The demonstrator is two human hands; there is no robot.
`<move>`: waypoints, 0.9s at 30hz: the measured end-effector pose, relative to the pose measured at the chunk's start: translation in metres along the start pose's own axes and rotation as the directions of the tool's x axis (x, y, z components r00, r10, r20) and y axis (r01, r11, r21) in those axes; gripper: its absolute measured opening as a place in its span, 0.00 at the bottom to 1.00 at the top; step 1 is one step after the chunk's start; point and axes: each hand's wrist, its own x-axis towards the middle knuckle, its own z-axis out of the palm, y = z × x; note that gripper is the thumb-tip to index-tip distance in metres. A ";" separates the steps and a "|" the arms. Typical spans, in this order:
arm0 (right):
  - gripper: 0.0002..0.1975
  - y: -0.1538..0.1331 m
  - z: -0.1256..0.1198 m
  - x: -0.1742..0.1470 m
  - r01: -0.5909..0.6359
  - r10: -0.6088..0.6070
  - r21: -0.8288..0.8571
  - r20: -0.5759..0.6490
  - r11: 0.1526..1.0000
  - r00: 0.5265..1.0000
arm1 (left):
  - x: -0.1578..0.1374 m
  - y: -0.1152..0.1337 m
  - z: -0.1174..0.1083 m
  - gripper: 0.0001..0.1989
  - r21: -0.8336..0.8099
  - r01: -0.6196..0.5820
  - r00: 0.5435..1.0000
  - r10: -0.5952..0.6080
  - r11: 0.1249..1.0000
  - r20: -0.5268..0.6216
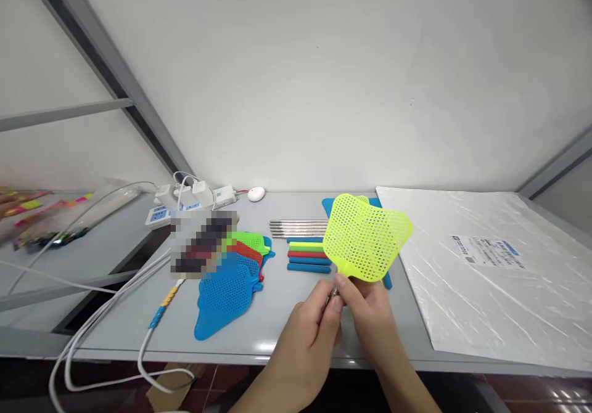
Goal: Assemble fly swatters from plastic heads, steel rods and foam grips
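Observation:
My right hand (372, 307) pinches the neck of a yellow fly swatter head (367, 235), a perforated paddle held tilted above the table. Close beside it, my left hand (309, 333) is closed around a metal rod (334, 291), whose ridged tip shows at the swatter's neck; most of the rod is hidden by my fingers. Beyond my hands lie several silver metal rods (298, 228) side by side. Just in front of them is a row of colored tube handles (308, 254). To the left, blue, red and green swatter heads (226, 293) overlap in a pile.
A plastic-wrapped white package (490, 277) with a label covers the right side. More swatter parts (387, 279) lie partly behind the yellow head. On the left are a power strip (160, 217), white cables (143, 271) and a pixelated patch. A white oval object (256, 194) sits near the wall.

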 end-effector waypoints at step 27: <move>0.13 -0.024 -0.057 0.007 0.124 -0.122 -0.028 0.073 0.992 0.990 | -0.001 0.003 0.006 0.15 -0.500 0.343 0.868 -0.066 0.795 0.492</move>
